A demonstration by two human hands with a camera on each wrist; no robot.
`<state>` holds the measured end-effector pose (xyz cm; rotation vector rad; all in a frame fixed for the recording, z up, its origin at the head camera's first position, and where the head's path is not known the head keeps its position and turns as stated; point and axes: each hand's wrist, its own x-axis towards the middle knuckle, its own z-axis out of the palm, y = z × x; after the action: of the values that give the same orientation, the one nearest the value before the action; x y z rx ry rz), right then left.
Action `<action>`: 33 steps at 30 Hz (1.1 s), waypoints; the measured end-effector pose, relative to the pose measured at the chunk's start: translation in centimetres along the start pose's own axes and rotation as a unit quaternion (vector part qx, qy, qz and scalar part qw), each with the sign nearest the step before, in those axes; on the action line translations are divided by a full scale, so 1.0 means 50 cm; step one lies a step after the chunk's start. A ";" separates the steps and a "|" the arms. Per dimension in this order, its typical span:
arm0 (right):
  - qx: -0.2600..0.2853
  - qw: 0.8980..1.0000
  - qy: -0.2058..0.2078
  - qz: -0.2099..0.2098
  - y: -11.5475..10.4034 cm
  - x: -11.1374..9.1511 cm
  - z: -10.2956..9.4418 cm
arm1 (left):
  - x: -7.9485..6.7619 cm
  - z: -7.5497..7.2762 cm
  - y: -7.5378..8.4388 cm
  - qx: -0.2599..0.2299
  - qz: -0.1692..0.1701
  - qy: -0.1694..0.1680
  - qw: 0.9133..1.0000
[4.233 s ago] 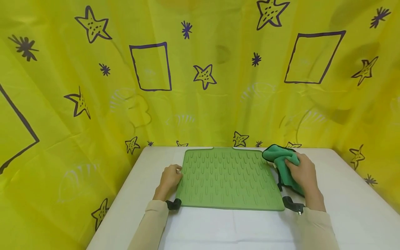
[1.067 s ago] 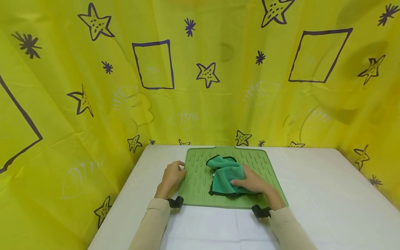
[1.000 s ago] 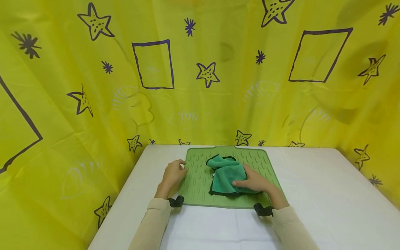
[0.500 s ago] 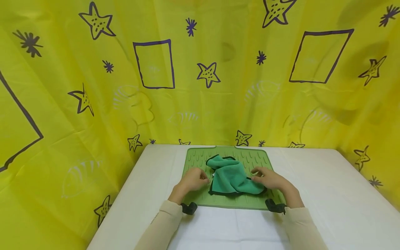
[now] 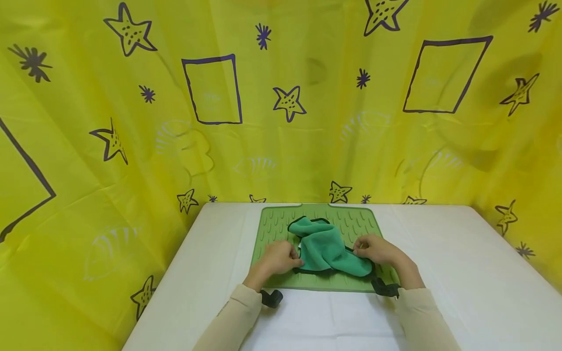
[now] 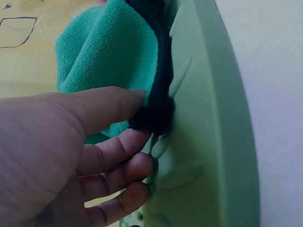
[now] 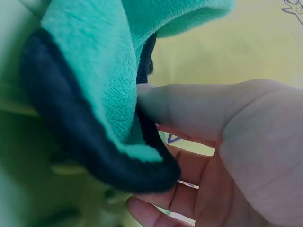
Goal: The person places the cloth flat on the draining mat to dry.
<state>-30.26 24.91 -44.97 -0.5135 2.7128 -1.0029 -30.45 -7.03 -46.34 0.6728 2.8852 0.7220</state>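
Note:
A green cleaning cloth (image 5: pixel 322 246) with dark edging lies crumpled on a light green ribbed mat (image 5: pixel 276 224). My left hand (image 5: pixel 277 258) pinches the cloth's near left corner between thumb and index finger; the left wrist view shows the thumb (image 6: pixel 111 108) on the dark hem there, other fingers curled beneath. At the cloth's right side, my right hand (image 5: pixel 379 251) pinches the hem between thumb and fingers. In the right wrist view the thumb (image 7: pixel 184 106) presses on the edge, while the index fingertip is hidden behind the cloth (image 7: pixel 102 75).
The mat lies on a white-covered table (image 5: pixel 439 253). Behind and on both sides hangs a yellow curtain (image 5: pixel 281 146) printed with stars and frames. Black wrist mounts (image 5: pixel 272 298) show at both sleeves, close to the mat's near edge.
The right hand brought the cloth from the mat's right side onto its middle, let go and took the right hem. The left hand left the mat's left edge and took the cloth's near left corner.

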 end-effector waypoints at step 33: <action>0.018 0.998 -0.057 0.036 0.040 -0.059 -0.062 | -0.043 -0.131 -0.093 -0.089 -0.020 -0.112 0.990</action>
<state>-29.01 29.30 -43.74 -0.4495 2.5892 -0.9707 -31.61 -14.46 -42.73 0.6280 2.5878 0.8291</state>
